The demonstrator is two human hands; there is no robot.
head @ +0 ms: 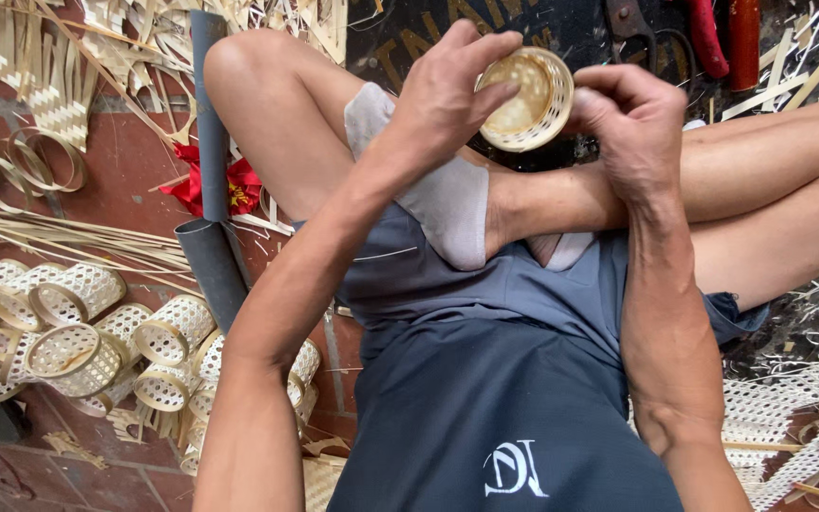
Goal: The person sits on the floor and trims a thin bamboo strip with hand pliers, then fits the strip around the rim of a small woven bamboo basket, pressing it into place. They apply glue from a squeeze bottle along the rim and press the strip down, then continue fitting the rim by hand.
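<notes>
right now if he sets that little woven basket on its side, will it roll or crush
The woven basket is round with a ringed rim, so it would likely roll. Thin open weave suggests light and slightly springy. Left hand and right hand hold it by fingertips alone.

I wear a dark blue shirt [514,417] with a white curly mark [514,469] low on its front. Above the shirt are my blue-grey shorts [447,275]. My arms and legs are bare. Above the shorts is my light grey sock [447,199].

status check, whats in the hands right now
Left hand and right hand both gripping one small woven basket, opening toward camera. Held above crossed legs. Finished baskets piled left; nothing between the hands.
</notes>
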